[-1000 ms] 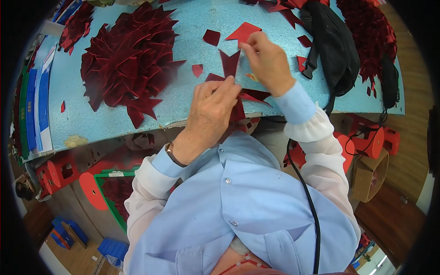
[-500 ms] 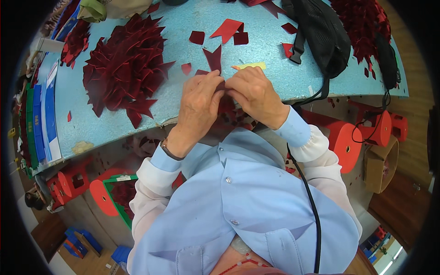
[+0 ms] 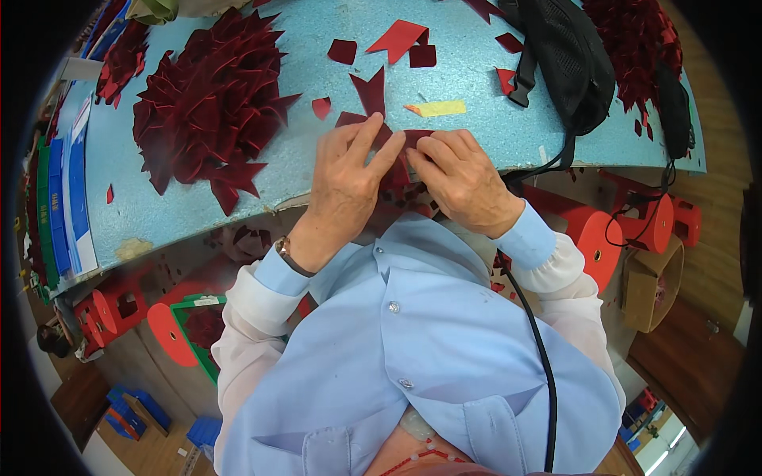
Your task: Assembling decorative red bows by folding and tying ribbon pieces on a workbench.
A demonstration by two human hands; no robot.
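Note:
At the near edge of the blue table [image 3: 468, 79], a dark red velvet ribbon [image 3: 413, 143] runs between my hands. My right hand [image 3: 464, 178] pinches it with thumb and curled fingers. My left hand [image 3: 345, 178] lies over its left part, index finger and thumb stretched apart; what lies under the palm is hidden. A ribbon piece with a V-notched end [image 3: 371, 90] lies just beyond my left fingertips. A yellow strip [image 3: 440, 108] is beyond my right hand.
A large heap of dark red ribbon pieces [image 3: 210, 103] covers the table's left. Small scraps and a folded red ribbon [image 3: 399, 38] lie farther back. A black bag [image 3: 567, 67] with a strap sits at right. Red stools [image 3: 583, 230] stand below the table edge.
My hands were close together on the ribbon; now they are apart, the right farther right. My left fingers have spread, and more ribbon shows between the hands. The view has shifted slightly.

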